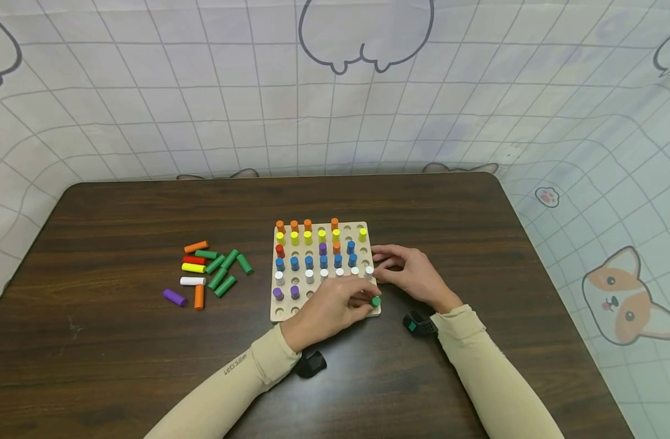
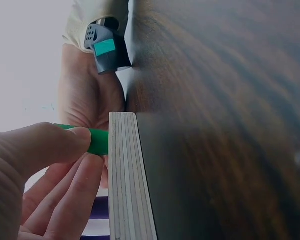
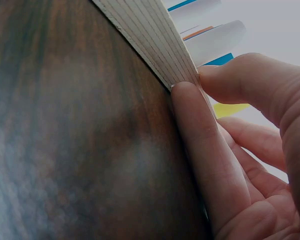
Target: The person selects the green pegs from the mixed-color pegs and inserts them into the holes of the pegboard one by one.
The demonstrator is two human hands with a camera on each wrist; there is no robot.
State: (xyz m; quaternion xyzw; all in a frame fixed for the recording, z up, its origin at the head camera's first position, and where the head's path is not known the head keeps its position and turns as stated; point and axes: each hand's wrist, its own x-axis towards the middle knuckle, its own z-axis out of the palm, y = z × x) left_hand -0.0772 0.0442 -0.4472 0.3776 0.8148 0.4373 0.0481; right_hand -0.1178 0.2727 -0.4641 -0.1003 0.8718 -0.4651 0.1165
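A light wooden pegboard with rows of coloured pegs lies flat on the table. Above its near right corner, my left hand pinches a green peg between thumb and fingers. In the left wrist view the green peg stands upright against the board's top face; whether its end is inside a hole is hidden. My right hand holds the board's right edge beside a white peg. The right wrist view has its thumb and index finger at the layered board edge. My left hand covers part of the front rows.
Left of the board lies a loose group of pegs: several green pegs, orange pegs, a red, a yellow, a white and a purple peg. The dark wooden table meets a printed cloth backdrop behind.
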